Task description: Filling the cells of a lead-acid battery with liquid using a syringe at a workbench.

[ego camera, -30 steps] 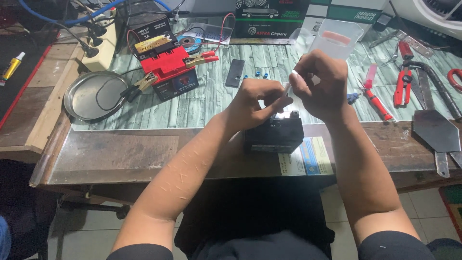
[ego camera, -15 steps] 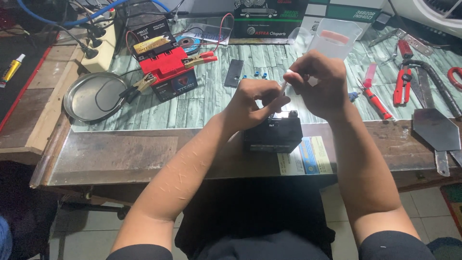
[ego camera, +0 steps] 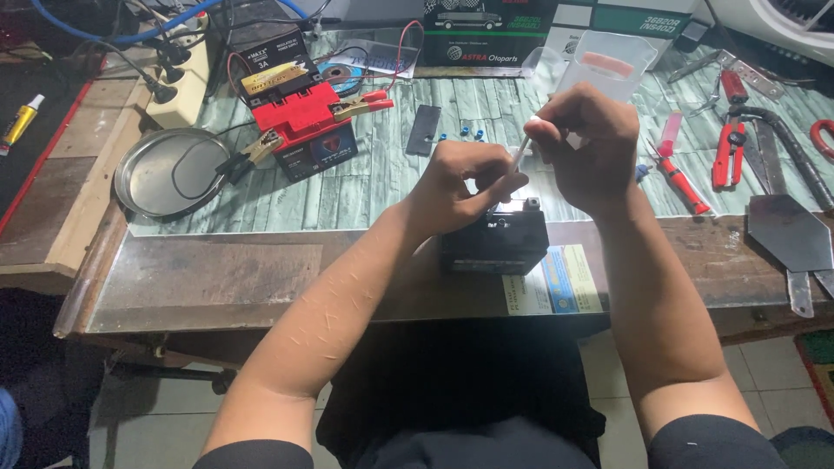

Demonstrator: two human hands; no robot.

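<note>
A small black battery (ego camera: 495,247) stands on the workbench near its front edge. My left hand (ego camera: 460,182) rests on top of the battery, fingers curled around the lower part of a thin white tube (ego camera: 519,161). My right hand (ego camera: 586,148) pinches the upper end of the same tube just above the battery. The tube's lower tip is hidden behind my left fingers. A clear plastic container (ego camera: 605,68) with a red strip stands just behind my right hand.
A red and black battery (ego camera: 300,122) with clamps sits at the back left beside a round metal tray (ego camera: 156,187). Red screwdrivers (ego camera: 682,178) and red pliers (ego camera: 728,152) lie to the right. A metal scraper (ego camera: 790,234) lies at far right. Small blue caps (ego camera: 465,134) and a paper leaflet (ego camera: 552,291) are nearby.
Both hands stay over the black battery; my right hand has shifted slightly lower along the tube. Otherwise nothing has moved.
</note>
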